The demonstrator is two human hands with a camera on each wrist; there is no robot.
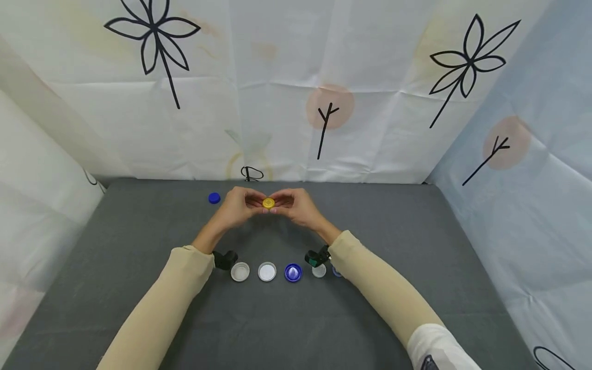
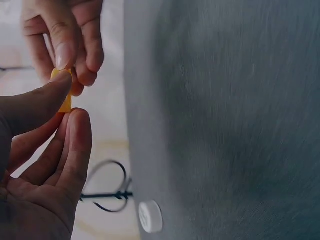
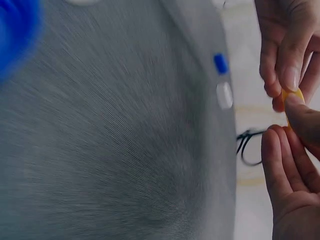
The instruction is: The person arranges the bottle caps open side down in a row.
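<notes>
Both hands meet above the far part of the grey table, with a small round yellow bottle cap [image 1: 268,203] between them. My left hand [image 1: 239,205] pinches the cap between thumb and fingertips from the left. From the right, my right hand [image 1: 297,206] pinches the same cap. In the left wrist view the yellow cap [image 2: 66,104] is seen edge-on, partly covered by the thumb. The right wrist view shows only a sliver of the yellow cap [image 3: 292,94] between the two thumbs.
A blue cap [image 1: 214,198] lies left of the hands, with a white cap [image 3: 224,95] near it. Closer in, a row holds white lids [image 1: 239,272], [image 1: 266,271], a blue lid [image 1: 293,273], another white lid [image 1: 318,271] and a blue one partly under the right sleeve.
</notes>
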